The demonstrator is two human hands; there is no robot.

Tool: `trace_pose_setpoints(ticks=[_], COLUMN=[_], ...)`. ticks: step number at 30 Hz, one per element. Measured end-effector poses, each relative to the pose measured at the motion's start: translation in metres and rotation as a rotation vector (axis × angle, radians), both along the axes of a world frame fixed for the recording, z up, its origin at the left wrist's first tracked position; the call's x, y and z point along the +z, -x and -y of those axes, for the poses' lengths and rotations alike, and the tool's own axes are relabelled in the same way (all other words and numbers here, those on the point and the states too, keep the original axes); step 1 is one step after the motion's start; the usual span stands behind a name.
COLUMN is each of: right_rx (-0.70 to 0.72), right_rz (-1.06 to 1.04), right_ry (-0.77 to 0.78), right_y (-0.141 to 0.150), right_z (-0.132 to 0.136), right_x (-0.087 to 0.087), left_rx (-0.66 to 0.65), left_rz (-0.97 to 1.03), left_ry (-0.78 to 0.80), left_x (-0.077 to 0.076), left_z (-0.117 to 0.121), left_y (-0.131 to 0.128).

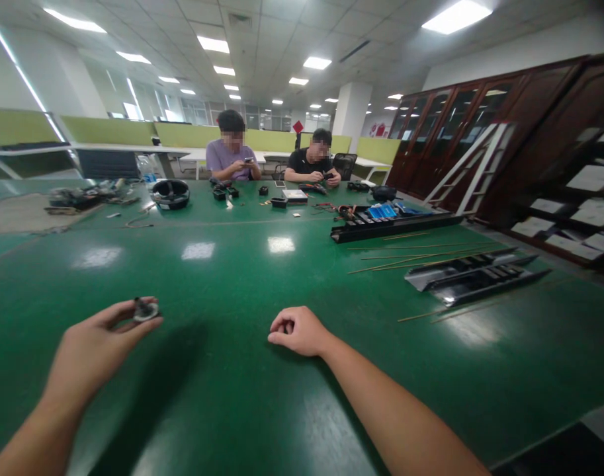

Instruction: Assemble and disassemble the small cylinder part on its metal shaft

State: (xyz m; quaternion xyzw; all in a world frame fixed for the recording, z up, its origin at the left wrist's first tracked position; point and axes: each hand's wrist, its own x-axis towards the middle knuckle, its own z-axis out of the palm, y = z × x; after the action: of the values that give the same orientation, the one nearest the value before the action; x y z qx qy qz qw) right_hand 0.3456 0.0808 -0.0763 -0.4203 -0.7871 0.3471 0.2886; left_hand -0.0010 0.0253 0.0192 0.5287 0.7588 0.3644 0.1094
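Note:
My left hand (pixel 96 347) is raised at the lower left, closed in a pinch. Between its thumb and fingers is a small round part (pixel 145 311), silvery at the rim with a dark stub on top; its exact kind is unclear. My right hand (pixel 300 332) is low over the green tabletop (pixel 222 370), near the middle. Its fingers curl in toward the thumb, and nothing shows between them. The palm side is hidden.
Black metal channels (pixel 473 274) and thin brass-coloured rods (pixel 405 261) lie to the right. Behind them, a long black rail (pixel 395 226) holds a blue packet (pixel 382 210). A black round container (pixel 170 194) stands far left. Two people sit across the table, handling small items.

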Motion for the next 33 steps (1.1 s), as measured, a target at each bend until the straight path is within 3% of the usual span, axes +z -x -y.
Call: trace_pose_setpoints(ticks=[3,7,10,14,23,33], right_rx=[0.001,0.005,0.001,0.002,0.02,0.022], right_rz=[-0.028,-0.074,-0.113,-0.071,0.071,0.084], right_ry=[0.014,0.029,0.018,-0.146,-0.244,-0.248], right_y=[0.0,0.002,0.004,0.007,0.013,0.015], right_z=[0.001,0.001,0.003,0.011,0.022,0.02], right_x=[0.001,0.0,0.001,0.01,0.02,0.016], left_rx=[-0.274,-0.515,-0.629,-0.767,-0.867,-0.828], left_rz=[0.191,0.039,-0.041,-0.059,-0.034,-0.051], left_ry=[-0.007,-0.087,-0.11,-0.152,-0.153,-0.137], left_x=[-0.018,-0.052,-0.07,-0.078,-0.078,-0.078], left_z=[-0.017,-0.026,-0.022,-0.015,-0.011,-0.011], left_y=[-0.046,-0.098,-0.11,-0.106,-0.108,-0.109])
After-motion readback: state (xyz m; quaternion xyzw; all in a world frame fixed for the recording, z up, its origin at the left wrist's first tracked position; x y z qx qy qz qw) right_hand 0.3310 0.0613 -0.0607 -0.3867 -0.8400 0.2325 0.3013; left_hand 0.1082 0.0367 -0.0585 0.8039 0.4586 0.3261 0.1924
